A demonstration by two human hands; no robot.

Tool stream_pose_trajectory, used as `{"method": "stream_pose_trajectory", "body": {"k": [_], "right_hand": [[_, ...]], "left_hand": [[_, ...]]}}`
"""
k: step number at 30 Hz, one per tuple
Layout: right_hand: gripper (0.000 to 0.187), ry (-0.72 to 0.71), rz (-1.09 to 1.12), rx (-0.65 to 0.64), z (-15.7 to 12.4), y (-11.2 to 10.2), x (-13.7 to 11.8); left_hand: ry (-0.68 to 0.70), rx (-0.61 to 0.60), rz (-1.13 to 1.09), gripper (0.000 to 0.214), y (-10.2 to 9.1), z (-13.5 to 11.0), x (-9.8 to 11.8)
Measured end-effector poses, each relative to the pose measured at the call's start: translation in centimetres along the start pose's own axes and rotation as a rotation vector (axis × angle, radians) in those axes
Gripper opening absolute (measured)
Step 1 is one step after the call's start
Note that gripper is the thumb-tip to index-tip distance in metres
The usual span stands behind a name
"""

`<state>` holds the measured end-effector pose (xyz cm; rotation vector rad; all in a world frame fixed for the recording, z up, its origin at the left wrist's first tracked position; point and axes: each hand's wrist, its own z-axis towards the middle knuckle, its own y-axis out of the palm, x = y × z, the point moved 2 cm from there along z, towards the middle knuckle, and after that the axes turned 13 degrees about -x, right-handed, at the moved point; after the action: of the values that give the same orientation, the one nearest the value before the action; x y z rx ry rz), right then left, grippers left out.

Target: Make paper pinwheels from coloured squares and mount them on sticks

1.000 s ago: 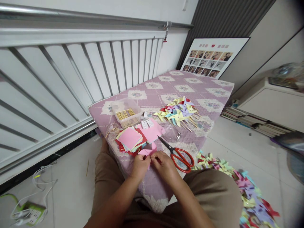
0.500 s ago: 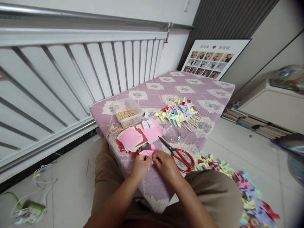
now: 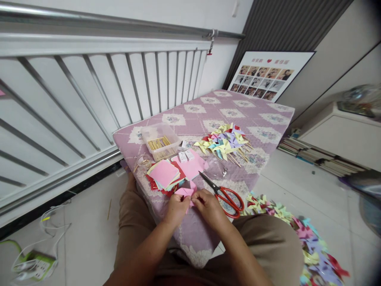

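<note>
A pink paper pinwheel with folded blades is held over the table's near corner. My left hand pinches it from the left, closed on its lower edge. My right hand has its fingertips pressed together at the pinwheel's middle; anything small between them is hidden. Right of my right hand lie scissors with orange-red handles, blades pointing away to the left. A stack of coloured paper squares, pink on top, sits just beyond my left hand. Beside it are pink paper sheets with small white boxes on them.
A clear plastic box holds short wooden sticks. Finished pinwheels on sticks lie farther back, near a round clear container. Many more pinwheels cover the floor at right. A radiator borders the table; a power strip lies at lower left.
The hands and the pink pinwheel stay nearly in place, with only slight finger movement. The whole view has shifted slightly.
</note>
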<state>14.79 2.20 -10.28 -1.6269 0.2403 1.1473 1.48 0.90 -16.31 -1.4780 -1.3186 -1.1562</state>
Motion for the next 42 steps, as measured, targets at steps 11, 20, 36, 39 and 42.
{"method": "stream_pose_trajectory", "body": {"k": [11,20,36,39,42], "right_hand": [[0.015,0.103,0.118,-0.06,0.2,-0.1,0.1],[0.012,0.178,0.154,-0.001,0.3,-0.1,0.3],[0.02,0.238,0.476,-0.096,0.3,0.2,0.9],[0.022,0.261,0.526,-0.105,0.2,0.5,1.4],[0.022,0.271,0.546,-0.099,0.2,0.6,1.7]], "left_hand": [[-0.009,-0.031,0.008,0.017,0.0,-0.2,0.4],[-0.01,-0.003,0.089,0.02,-0.1,-0.2,0.5],[0.018,-0.062,0.002,0.016,-0.3,0.0,-0.4],[0.015,-0.081,-0.008,0.017,-0.3,0.0,-0.5],[0.01,-0.075,0.019,0.017,-0.3,0.0,-0.6]]}}
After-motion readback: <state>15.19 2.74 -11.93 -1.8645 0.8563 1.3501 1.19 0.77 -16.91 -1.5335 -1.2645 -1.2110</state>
